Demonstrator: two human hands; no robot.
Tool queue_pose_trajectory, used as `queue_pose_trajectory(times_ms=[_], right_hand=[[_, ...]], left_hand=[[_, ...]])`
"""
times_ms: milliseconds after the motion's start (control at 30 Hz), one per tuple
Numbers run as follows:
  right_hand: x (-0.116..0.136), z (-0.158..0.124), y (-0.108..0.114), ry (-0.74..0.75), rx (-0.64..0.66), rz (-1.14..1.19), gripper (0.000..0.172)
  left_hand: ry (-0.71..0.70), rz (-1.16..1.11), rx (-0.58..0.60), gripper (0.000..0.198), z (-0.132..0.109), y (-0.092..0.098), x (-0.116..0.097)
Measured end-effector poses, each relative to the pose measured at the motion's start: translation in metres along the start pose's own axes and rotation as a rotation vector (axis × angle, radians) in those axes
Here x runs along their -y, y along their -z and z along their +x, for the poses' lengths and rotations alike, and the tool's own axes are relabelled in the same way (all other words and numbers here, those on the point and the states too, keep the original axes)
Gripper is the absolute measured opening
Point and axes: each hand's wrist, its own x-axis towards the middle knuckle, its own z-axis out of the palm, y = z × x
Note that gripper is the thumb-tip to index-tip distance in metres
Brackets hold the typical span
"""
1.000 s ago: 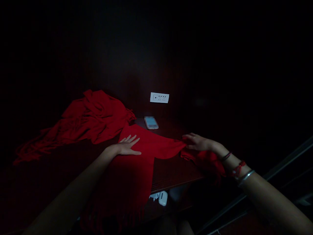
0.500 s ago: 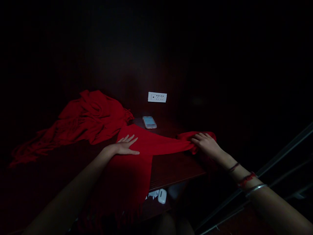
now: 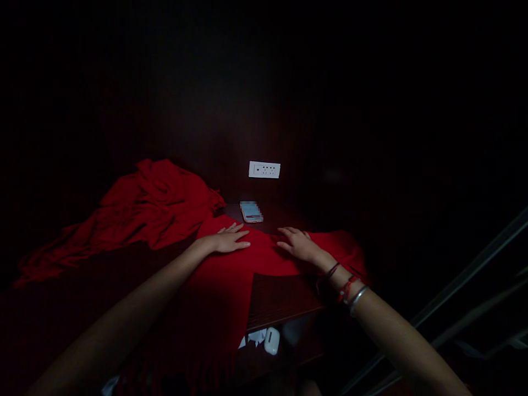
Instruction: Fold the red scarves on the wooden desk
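Observation:
A red fringed cloth point(image 3: 223, 280) lies across a dark wooden surface, one part hanging over the front edge and another reaching to the right. My left hand point(image 3: 231, 240) rests flat on it near the middle, fingers spread. To the right, my right hand point(image 3: 295, 243) lies palm down on the same cloth, fingers apart and holding nothing. The bunched, crumpled red fabric point(image 3: 160, 192) is heaped at the left, with fringes trailing toward the far left. Just behind the hands sits a phone point(image 3: 251, 212), its screen blurred.
A white socket panel point(image 3: 264, 170) is on the dark wall behind. Below the surface's front edge point(image 3: 284, 316), a white earphone case point(image 3: 271, 341) sits beside pale paper pieces point(image 3: 257, 336). Pale diagonal strips point(image 3: 466, 269) cross the lower right.
My right hand has let go of the bunched right end and moved left, onto the cloth. That end now lies wider and flatter. My left hand has shifted slightly right and up.

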Motion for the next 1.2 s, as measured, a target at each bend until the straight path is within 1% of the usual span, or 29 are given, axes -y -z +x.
queue_pose_trajectory(times_ms=[33, 100, 167, 233, 300, 333, 367, 433, 500, 567, 633, 700, 733, 800, 867, 1033, 1200], right_hand=[[0.001, 0.002, -0.011, -0.026, 0.051, -0.001, 0.058], [-0.003, 0.0, -0.031, -0.094, 0.168, -0.006, 0.065], [-0.013, -0.007, -0.044, -0.131, 0.201, -0.011, 0.068], [-0.022, -0.014, -0.047, -0.141, 0.215, -0.012, 0.069], [-0.026, -0.016, -0.043, -0.144, 0.255, -0.01, 0.071], [-0.024, -0.016, -0.039, -0.14, 0.252, -0.01, 0.071], [-0.021, -0.015, -0.035, -0.13, 0.223, -0.014, 0.07], [-0.01, -0.015, -0.027, -0.066, 0.101, -0.033, 0.065], [0.004, -0.02, -0.024, 0.086, 0.014, -0.049, 0.053], [0.016, -0.03, -0.024, 0.25, -0.008, -0.063, 0.04], [0.022, -0.044, -0.026, 0.327, -0.055, -0.102, 0.034], [0.022, -0.058, -0.029, 0.334, -0.129, -0.169, 0.029], [0.02, -0.064, -0.03, 0.347, -0.144, -0.202, 0.027], [0.015, -0.072, -0.03, 0.392, -0.135, -0.259, 0.022], [0.011, -0.074, -0.029, 0.423, -0.124, -0.3, 0.018], [0.008, -0.062, -0.028, 0.413, -0.141, -0.351, 0.018], [0.011, -0.046, -0.025, 0.367, -0.146, -0.404, 0.014]], left_hand=[[0.009, 0.01, -0.047, 0.075, 0.008, -0.004, -0.006], [0.06, 0.032, -0.092, 0.079, 0.021, -0.017, -0.013], [0.105, 0.042, -0.143, 0.084, 0.028, -0.029, -0.015], [0.123, 0.038, -0.173, 0.088, 0.029, -0.038, -0.013], [0.125, 0.031, -0.173, 0.091, 0.028, -0.04, -0.01], [0.125, 0.029, -0.17, 0.092, 0.028, -0.04, -0.009], [0.127, 0.028, -0.168, 0.093, 0.027, -0.039, -0.009], [0.134, 0.026, -0.161, 0.094, 0.028, -0.038, -0.009], [0.149, 0.025, -0.141, 0.096, 0.03, -0.036, -0.01], [0.165, 0.023, -0.111, 0.098, 0.032, -0.035, -0.012], [0.17, 0.018, -0.075, 0.101, 0.033, -0.034, -0.012], [0.163, 0.014, -0.048, 0.102, 0.034, -0.033, -0.012], [0.159, 0.014, -0.047, 0.102, 0.034, -0.033, -0.011], [0.155, 0.017, -0.068, 0.101, 0.033, -0.034, -0.01], [0.149, 0.024, -0.103, 0.099, 0.032, -0.035, -0.01], [0.132, 0.059, -0.147, 0.093, 0.03, -0.039, -0.01], [0.154, 0.067, -0.171, 0.091, 0.031, -0.041, -0.01]])
